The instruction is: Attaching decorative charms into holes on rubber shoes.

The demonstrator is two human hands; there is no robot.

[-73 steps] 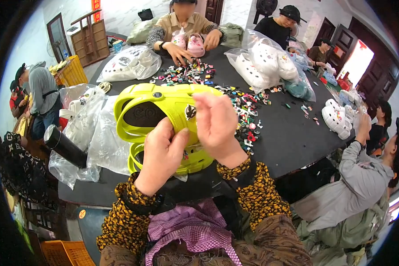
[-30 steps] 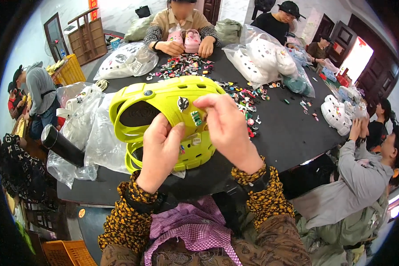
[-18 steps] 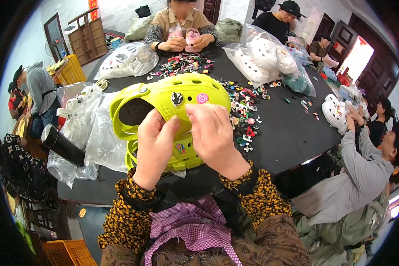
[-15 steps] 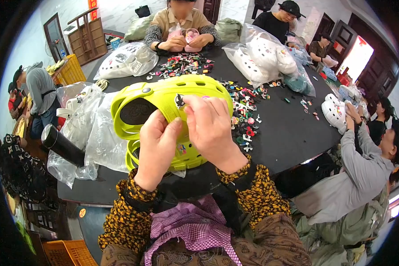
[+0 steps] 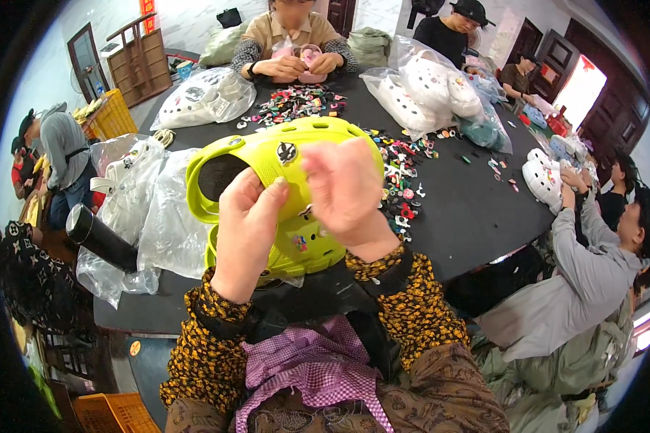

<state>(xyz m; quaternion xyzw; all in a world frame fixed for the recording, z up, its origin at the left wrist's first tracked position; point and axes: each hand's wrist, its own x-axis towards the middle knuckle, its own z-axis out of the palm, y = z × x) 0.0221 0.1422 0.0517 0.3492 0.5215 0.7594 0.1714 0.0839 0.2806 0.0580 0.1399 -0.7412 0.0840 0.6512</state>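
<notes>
A lime-green foam clog [image 5: 256, 150] is in front of me, its toe pointing right. My left hand [image 5: 247, 227] grips the edge of its opening, thumb on the outside and fingers inside. A round black-and-white shoe charm [image 5: 287, 151] sits on the clog's upper. My right hand [image 5: 348, 193] is over the toe part, smeared by motion; whether anything is in its fingers is hidden. A second lime-green clog [image 5: 328, 254] lies beneath, nearer to me, with a small colourful charm [image 5: 299, 243] on it.
Loose shoe charms [image 5: 403, 173] lie in heaps beyond and right of the clogs on the black table [image 5: 477, 216]. Bags of white clogs [image 5: 206, 97] stand at the back. Left are clear plastic [image 5: 170, 216] and a black cylinder [image 5: 101, 237]. Several people work around.
My right hand has moved off the black-and-white charm, slightly right and toward me. The upper clog has tilted, and the charm on it now shows fully.
</notes>
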